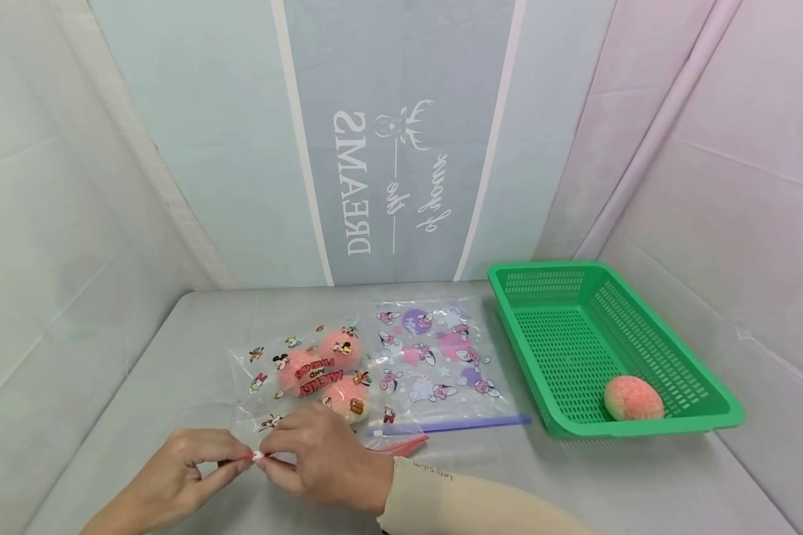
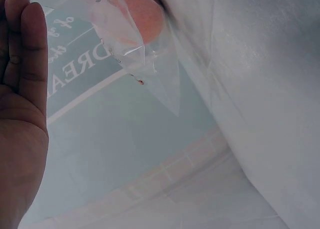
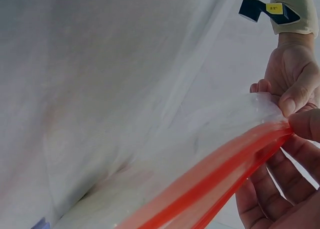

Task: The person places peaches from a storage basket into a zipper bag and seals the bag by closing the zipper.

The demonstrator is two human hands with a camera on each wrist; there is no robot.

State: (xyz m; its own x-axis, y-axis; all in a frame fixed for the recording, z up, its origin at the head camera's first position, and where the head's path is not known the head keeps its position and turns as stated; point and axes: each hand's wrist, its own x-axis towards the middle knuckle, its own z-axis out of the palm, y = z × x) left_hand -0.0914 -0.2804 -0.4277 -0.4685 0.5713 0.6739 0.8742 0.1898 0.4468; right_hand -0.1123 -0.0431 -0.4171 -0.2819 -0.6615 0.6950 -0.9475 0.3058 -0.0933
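Observation:
A clear zip bag printed with cartoon figures lies on the grey surface, with pink-and-cream round balls inside. Red zip strip runs along its near edge. At the strip's left end, my left hand pinches the corner between thumb and finger. Right beside it, my right hand pinches the small white slider, the fingertips of both hands nearly touching. Part of the strip is hidden behind the right hand. In the left wrist view, a pink ball shows through the clear plastic.
A second clear bag with pink and purple prints and a purple zip strip lies flat to the right. Farther right stands a green basket holding one pink-and-cream ball. Fabric walls surround the surface at back and sides.

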